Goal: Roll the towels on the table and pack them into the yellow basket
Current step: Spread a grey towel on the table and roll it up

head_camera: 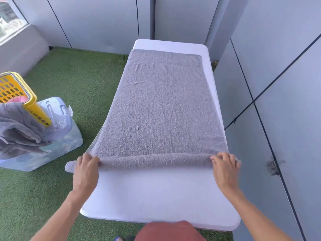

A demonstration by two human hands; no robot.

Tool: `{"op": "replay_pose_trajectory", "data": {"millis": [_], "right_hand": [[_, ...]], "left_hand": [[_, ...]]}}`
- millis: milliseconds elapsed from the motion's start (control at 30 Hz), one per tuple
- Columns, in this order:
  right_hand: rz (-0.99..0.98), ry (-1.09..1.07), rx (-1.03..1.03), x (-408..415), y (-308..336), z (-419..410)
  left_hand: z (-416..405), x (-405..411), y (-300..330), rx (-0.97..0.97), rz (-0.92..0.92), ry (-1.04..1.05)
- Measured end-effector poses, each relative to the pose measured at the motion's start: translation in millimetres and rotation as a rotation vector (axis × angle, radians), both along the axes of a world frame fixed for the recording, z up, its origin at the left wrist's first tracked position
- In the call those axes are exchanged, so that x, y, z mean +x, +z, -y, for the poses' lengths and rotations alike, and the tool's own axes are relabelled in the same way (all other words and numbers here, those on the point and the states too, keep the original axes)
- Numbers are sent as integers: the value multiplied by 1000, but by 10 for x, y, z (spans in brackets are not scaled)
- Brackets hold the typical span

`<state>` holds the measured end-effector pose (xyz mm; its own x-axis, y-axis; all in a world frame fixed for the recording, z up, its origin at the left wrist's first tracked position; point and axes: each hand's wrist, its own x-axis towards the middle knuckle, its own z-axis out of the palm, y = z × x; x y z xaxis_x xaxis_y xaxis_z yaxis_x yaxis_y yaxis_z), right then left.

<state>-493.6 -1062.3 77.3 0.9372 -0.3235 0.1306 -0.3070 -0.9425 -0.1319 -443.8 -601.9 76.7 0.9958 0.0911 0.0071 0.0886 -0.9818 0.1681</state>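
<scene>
A grey towel [161, 105] lies spread lengthwise on the white table [156, 193], reaching almost to the far end at 12 o'clock. Its near edge is turned into a thin roll [154, 161] that runs across the table from 9 to 3 o'clock. Only the first turn or so looks made, so most of the length is yet to be wound.

The left hand [86, 166] grips the roll at its 9 o'clock end, fingers curled over the top. The right hand [225, 165] does the same at the 3 o'clock end. On the left, a little of the towel hangs past the table edge.

To roll well, both hands should probably push forward at the same pace, so the roll stays square to the long sides. If one end leads, the roll is likely to cone. Keeping the fingers snug should make the core tight, and a tight core will pack better. The flat part shows light creases near 12 o'clock, and these may want smoothing as the roll reaches them.

At 9 o'clock from the table, on the green turf [73, 80], stands the yellow basket [15, 89] with grey cloth [19, 124] draped beside it over a clear plastic box [66, 134]. Grey wall panels [278, 49] close off the space at 12 and 3 o'clock.
</scene>
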Motion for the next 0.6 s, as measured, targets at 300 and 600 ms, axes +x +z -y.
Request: {"op": "replay_pose_trajectory", "data": {"millis": [300, 600], "right_hand": [[-214, 143, 128, 270, -175, 90], [-665, 251, 163, 385, 304, 229]], "left_hand": [[124, -21, -167, 57, -55, -165], [-137, 228, -124, -218, -498, -26]]}}
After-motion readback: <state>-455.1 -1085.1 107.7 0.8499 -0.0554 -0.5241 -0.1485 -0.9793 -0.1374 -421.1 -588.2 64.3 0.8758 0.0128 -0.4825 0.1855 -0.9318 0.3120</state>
